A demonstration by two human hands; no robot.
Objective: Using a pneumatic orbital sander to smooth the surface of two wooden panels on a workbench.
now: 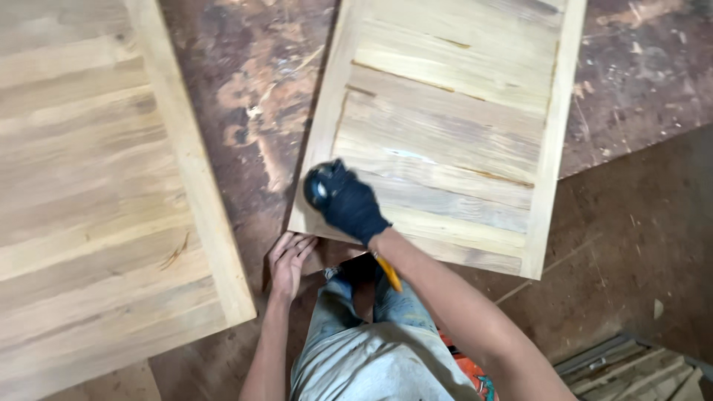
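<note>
My right hand [350,202], in a black glove, presses a small round black tool [318,187] onto the near left corner of a pale wooden panel [453,126] lying on the floor. My bare left hand [288,261] rests flat with fingers spread on the floor, touching the panel's near edge just below that corner. A yellow cord or handle [388,275] runs from under my right wrist toward my lap. My knees in light jeans [371,341] are below the panel.
A second, larger wooden panel [96,186] lies to the left, with a strip of stained brown floor [252,96] between the two. Several grey slats [631,371] are stacked at the bottom right. An orange object [468,367] shows beside my leg.
</note>
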